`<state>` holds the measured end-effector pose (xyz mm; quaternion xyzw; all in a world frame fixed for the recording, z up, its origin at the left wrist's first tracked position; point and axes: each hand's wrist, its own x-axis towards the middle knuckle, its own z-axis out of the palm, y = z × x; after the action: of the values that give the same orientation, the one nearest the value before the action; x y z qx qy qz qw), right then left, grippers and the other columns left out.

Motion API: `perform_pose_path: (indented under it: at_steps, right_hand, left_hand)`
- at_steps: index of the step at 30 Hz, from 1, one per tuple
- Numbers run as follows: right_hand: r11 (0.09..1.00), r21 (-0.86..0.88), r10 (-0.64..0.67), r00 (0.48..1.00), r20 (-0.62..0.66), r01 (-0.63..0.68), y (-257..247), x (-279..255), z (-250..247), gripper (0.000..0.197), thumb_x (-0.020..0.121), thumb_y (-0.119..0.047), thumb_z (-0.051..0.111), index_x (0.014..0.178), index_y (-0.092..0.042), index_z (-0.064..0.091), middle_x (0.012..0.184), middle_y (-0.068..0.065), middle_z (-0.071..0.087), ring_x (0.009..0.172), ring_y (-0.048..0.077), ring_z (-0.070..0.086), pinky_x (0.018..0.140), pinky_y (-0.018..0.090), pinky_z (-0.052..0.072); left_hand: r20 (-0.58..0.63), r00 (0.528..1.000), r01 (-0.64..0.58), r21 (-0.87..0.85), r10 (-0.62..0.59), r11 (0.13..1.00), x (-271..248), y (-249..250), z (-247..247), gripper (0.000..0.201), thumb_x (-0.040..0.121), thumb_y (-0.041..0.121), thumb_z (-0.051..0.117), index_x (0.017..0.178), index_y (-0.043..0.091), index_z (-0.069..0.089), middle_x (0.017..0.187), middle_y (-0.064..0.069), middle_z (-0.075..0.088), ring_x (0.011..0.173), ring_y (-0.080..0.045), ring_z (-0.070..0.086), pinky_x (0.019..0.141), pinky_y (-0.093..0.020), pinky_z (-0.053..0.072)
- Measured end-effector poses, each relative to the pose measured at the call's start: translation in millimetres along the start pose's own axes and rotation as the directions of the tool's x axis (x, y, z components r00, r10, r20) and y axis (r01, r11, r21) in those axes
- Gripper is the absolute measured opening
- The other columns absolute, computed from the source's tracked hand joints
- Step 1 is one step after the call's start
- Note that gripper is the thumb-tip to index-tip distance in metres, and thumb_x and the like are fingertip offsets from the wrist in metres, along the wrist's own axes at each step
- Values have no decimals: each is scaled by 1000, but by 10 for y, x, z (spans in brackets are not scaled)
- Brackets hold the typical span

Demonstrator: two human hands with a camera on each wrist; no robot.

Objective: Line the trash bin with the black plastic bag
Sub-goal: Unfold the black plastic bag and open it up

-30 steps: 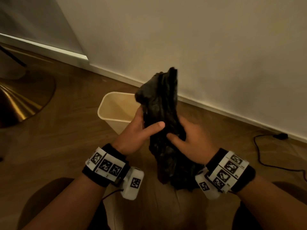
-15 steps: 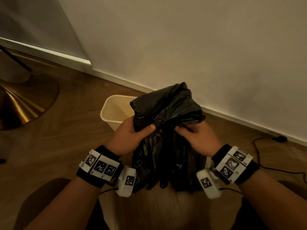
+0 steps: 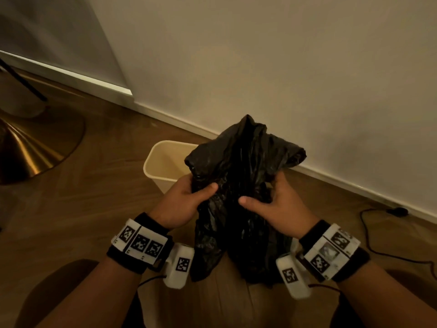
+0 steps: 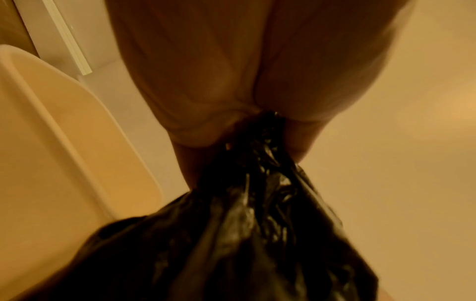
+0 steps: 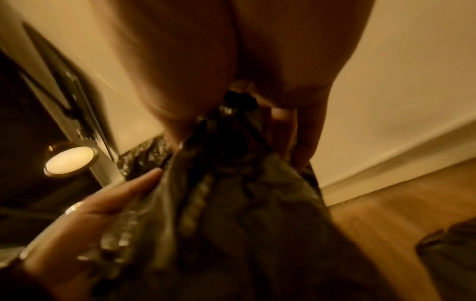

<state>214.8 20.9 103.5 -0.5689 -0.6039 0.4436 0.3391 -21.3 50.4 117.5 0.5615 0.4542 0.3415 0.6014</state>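
Note:
A crumpled black plastic bag (image 3: 238, 185) hangs between both hands above the floor, its top bunched and flopping right. My left hand (image 3: 189, 197) grips its left edge, thumb across the front. My right hand (image 3: 272, 202) pinches the right side, thumb pointing left over the plastic. The cream trash bin (image 3: 163, 162) stands on the floor just behind and left of the bag, its right part hidden by the plastic. In the left wrist view the bag (image 4: 244, 234) runs out of my palm beside the bin (image 4: 64, 163). In the right wrist view the bag (image 5: 231, 203) is bunched in my fingers.
A white wall and baseboard (image 3: 354, 185) run close behind the bin. A brass lamp base (image 3: 30, 147) sits on the wood floor at left. A black cable (image 3: 378, 247) trails on the floor at right. My knees are at the bottom corners.
The bag went from a narrow upright bundle to a wider, spread bunch. My hands have moved apart along its top and the right thumb now lies across the front.

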Motion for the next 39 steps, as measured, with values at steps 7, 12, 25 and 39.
perform_pose_path:
  at_steps: [7,12,25,39]
  right_hand:
    - [981,-153,56,928,-368,-120,161,198,-588,60,86,-23,75,139,-17,46,124,-4,61,111,14,59,87,27,50]
    - [958,-222,51,871,-489,-181,147,169,-675,88,86,-26,75,154,-16,20,145,11,48,121,19,53,101,36,44]
    - [990,-109,-87,996,28,89,-75,-92,156,62,88,-28,73,143,-30,44,132,-14,60,119,-6,57,101,23,48]
    - [963,-200,103,934,-341,-180,221,175,-1095,30,80,-1,69,107,-14,72,98,11,74,94,29,70,81,40,55]
  left_hand:
    - [-187,982,23,-43,-31,999,7,35,-274,24,94,19,60,117,21,68,118,1,72,113,-16,66,102,-45,49]
    - [-226,972,41,-81,-58,996,5,35,-215,18,93,20,61,104,31,70,112,7,74,108,-13,68,101,-45,49]
    - [172,985,5,109,-24,994,9,-125,299,47,87,15,70,131,18,55,119,9,69,109,-3,65,86,-18,52]
    - [97,990,32,539,-99,842,134,-185,-334,18,83,7,72,97,18,70,96,-1,75,92,-20,70,84,-37,57]
